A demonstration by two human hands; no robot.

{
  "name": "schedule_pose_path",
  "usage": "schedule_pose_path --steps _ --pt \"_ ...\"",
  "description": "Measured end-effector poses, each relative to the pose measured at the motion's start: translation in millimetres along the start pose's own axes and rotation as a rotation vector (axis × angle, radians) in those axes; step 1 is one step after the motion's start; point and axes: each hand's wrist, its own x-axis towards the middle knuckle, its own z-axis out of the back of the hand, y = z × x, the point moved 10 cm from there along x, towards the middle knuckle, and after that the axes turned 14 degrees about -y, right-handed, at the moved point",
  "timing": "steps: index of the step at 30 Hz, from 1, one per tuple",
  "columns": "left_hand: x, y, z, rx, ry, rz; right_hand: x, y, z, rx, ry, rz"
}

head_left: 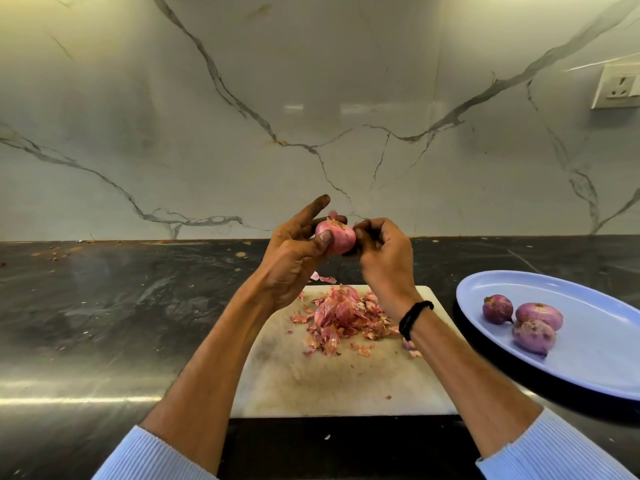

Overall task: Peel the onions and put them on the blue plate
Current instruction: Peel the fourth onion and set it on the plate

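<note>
Onion [335, 239] is held in the air above the far edge of the cutting board [311, 382], in front of the marble wall. Left hand [294, 258] grips it: thumb on the near face, fingers behind, index sticking up. Right hand [384, 258] is curled, fingertips pinching at the onion's right flank. Tufted end points up and away; the bulb is near round, slightly wider than tall.

Peel pile [343, 317] covers the board's far half; the near half is bare. Blue plate [588, 368] sits just right of the board, its rim near the board's edge, with three peeled onions [533, 336] clustered on its left part. Open dark counter [104, 306] lies left of the board.
</note>
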Motion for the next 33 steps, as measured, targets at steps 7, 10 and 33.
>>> schedule_pose_path --steps 7,10,33 --pt "3.3 -0.2 6.4 0.023 -0.052 -0.025 -10.9 -8.7 -18.3 0.331 0.149 -0.353" --pt "3.8 -0.6 9.7 0.186 -0.079 -0.086 -13.2 -13.6 -23.8 0.363 0.196 -0.404" --pt "-15.6 -17.3 25.7 0.480 -0.526 -0.440 -26.9 -17.4 -26.5 0.426 0.082 -0.446"
